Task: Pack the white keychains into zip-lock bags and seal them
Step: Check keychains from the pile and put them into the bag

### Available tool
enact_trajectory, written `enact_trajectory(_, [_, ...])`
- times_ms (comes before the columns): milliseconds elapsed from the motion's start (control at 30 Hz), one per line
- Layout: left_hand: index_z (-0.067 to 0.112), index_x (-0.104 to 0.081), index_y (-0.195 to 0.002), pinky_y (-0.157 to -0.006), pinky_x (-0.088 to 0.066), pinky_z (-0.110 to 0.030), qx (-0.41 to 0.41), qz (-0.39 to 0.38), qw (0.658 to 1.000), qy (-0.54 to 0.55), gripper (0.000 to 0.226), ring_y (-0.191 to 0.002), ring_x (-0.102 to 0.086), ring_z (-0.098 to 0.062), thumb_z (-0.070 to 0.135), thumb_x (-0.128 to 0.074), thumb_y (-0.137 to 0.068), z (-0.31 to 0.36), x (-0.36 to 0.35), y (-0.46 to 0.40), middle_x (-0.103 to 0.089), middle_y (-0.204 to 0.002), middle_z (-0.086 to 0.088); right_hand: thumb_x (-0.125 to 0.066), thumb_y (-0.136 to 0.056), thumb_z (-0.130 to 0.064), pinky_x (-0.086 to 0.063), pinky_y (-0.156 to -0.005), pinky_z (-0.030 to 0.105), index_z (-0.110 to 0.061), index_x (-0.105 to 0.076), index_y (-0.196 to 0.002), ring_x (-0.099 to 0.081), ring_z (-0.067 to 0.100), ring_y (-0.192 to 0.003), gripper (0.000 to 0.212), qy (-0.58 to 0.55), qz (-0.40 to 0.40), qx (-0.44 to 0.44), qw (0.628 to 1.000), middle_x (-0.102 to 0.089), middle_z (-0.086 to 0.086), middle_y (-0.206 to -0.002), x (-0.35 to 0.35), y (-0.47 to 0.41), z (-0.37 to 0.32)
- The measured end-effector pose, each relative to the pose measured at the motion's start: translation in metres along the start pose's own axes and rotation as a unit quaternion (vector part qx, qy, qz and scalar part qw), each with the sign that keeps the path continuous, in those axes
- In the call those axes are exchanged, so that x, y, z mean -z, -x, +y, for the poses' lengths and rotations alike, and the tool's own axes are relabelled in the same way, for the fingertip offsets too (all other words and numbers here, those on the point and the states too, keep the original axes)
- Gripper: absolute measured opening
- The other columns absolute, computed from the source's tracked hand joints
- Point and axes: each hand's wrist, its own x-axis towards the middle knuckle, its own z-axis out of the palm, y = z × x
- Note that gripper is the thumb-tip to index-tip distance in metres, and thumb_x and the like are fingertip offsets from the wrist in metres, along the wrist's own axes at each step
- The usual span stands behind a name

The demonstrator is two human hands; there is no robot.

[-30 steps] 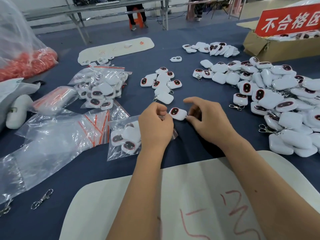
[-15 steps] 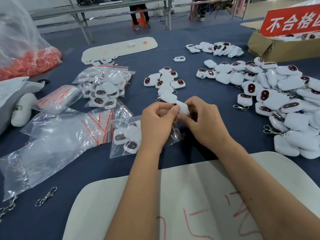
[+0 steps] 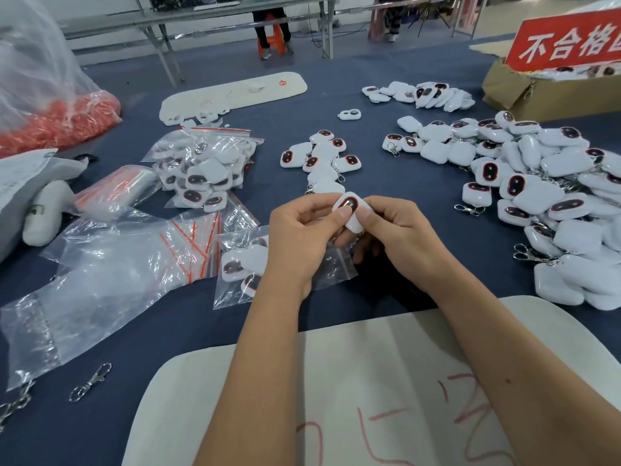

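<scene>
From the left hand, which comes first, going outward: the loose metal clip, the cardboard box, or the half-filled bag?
1. Half-filled bag, right under the left hand.
2. Loose metal clip, near left of the table.
3. Cardboard box, far right corner.

Your table (image 3: 386, 136) wears a dark blue cloth. On it lie a big heap of white keychains (image 3: 551, 196) at right, a small cluster (image 3: 322, 159) mid-table, filled zip-lock bags (image 3: 205, 169) at left, loose empty bags (image 3: 111, 264), a metal clasp (image 3: 90, 381), and a cardboard box (image 3: 551, 92) far right.
</scene>
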Motion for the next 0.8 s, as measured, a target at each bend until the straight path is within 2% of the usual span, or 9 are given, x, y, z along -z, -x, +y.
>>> enact_trajectory(67, [0.009, -0.081, -0.103, -0.079, -0.059, -0.029, -0.017, 0.005, 1.0, -0.008, 0.016, -0.092, -0.077, -0.022, 0.006, -0.079, -0.088, -0.0002, -0.0002, -0.0004, -0.081, -0.096, -0.006, -0.045, -0.112, -0.015, -0.049, -0.063, 0.033, -0.007, -0.072, -0.106, -0.067, 0.028, -0.062, 0.028, -0.003, -0.005, -0.001, 1.0, -0.08, 0.009, -0.09, -0.0001, 0.0005, -0.0008])
enact_trajectory(200, [0.011, -0.082, -0.1, -0.078, -0.06, -0.028, -0.047, 0.016, 0.999, -0.004, 0.015, -0.089, -0.078, -0.021, 0.004, -0.079, -0.087, -0.0015, -0.0012, -0.0002, -0.081, -0.094, -0.005, -0.046, -0.112, -0.016, -0.049, -0.062, 0.028, -0.01, -0.072, -0.103, -0.067, 0.026, -0.063, 0.029, -0.007, -0.009, 0.0, 1.0, -0.08, 0.009, -0.091, 0.0003, 0.0002, -0.0022])
enact_trajectory(333, [0.02, -0.082, -0.097, -0.078, -0.062, -0.031, -0.056, 0.018, 0.998, 0.008, 0.016, -0.089, -0.078, -0.021, 0.008, -0.08, -0.087, -0.0013, -0.0065, 0.0023, -0.081, -0.093, -0.004, -0.05, -0.111, -0.022, -0.049, -0.059, 0.025, -0.011, -0.073, -0.101, -0.069, 0.024, -0.064, 0.027, 0.005, 0.03, 0.009, 1.0, -0.079, 0.006, -0.091, 0.0016, -0.0012, 0.0])
enact_trajectory(400, [0.018, -0.082, -0.097, -0.077, -0.061, -0.03, -0.059, 0.026, 0.998, -0.014, 0.016, -0.088, -0.078, -0.021, 0.008, -0.081, -0.086, -0.0023, -0.006, 0.0008, -0.081, -0.092, -0.003, -0.051, -0.111, -0.022, -0.048, -0.057, 0.024, -0.015, -0.073, -0.103, -0.069, 0.022, -0.064, 0.024, 0.0, 0.04, 0.008, 0.999, -0.077, 0.002, -0.089, 0.0013, -0.002, 0.0013])
enact_trajectory(533, [0.014, -0.081, -0.1, -0.086, -0.063, -0.039, -0.057, 0.035, 0.996, -0.053, 0.016, -0.089, -0.077, -0.023, 0.012, -0.084, -0.084, -0.0021, -0.0035, -0.001, -0.08, -0.092, -0.001, -0.051, -0.111, -0.025, -0.048, -0.058, 0.024, -0.019, -0.073, -0.103, -0.069, 0.021, -0.064, 0.025, 0.001, 0.045, 0.01, 0.999, -0.073, -0.004, -0.084, 0.0011, -0.003, 0.0015])
enact_trajectory(667, [0.012, -0.081, -0.101, -0.086, -0.063, -0.041, -0.053, 0.031, 0.994, -0.095, 0.018, -0.086, -0.077, -0.021, 0.009, -0.085, -0.083, -0.0017, -0.0048, 0.0002, -0.08, -0.091, 0.001, -0.053, -0.11, -0.023, -0.047, -0.056, 0.024, -0.018, -0.073, -0.101, -0.068, 0.019, -0.062, 0.023, 0.002, 0.049, 0.015, 0.999, -0.072, -0.001, -0.081, 0.0003, -0.0022, 0.0004])
enact_trajectory(800, [0.015, -0.08, -0.103, -0.083, -0.063, -0.034, -0.069, 0.018, 0.99, -0.12, 0.021, -0.085, -0.075, -0.017, 0.006, -0.083, -0.083, 0.0006, -0.004, 0.0017, -0.08, -0.093, 0.003, -0.06, -0.106, -0.021, -0.049, -0.056, 0.023, -0.021, -0.075, -0.1, -0.068, 0.019, -0.061, 0.016, 0.013, 0.066, 0.013, 0.998, -0.074, 0.003, -0.081, -0.0008, -0.002, -0.0005])
